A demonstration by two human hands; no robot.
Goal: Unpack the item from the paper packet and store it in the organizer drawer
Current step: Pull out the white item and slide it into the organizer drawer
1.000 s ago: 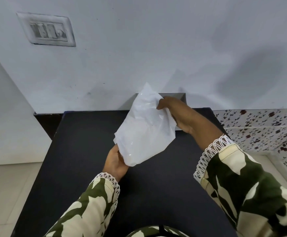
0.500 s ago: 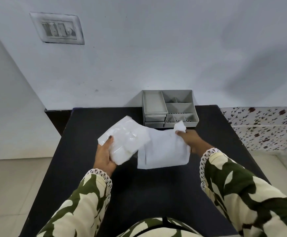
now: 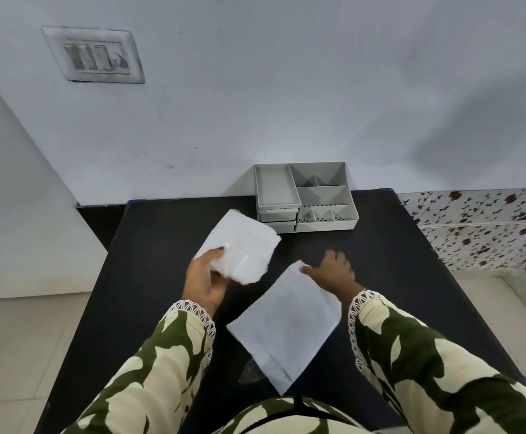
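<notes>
My left hand point(image 3: 205, 277) grips a white, plastic-wrapped soft pack point(image 3: 241, 247) by its near corner, held above the black table point(image 3: 161, 233). The white paper packet point(image 3: 286, 324) lies flat on the table in front of me. My right hand point(image 3: 333, 270) hovers at the packet's far corner with fingers spread and nothing in it. The grey organizer point(image 3: 305, 195) stands at the table's far edge against the wall, with two shut drawers point(image 3: 278, 219) at its front left under a long tray.
A white wall rises right behind the organizer, with a switch plate point(image 3: 94, 54) up left. A floral-patterned surface point(image 3: 487, 227) lies to the right of the table. Tiled floor point(image 3: 20, 355) shows on the left.
The pack came out of the packet in my left hand and moved left. My right hand laid the packet flat on the table and let go of it.
</notes>
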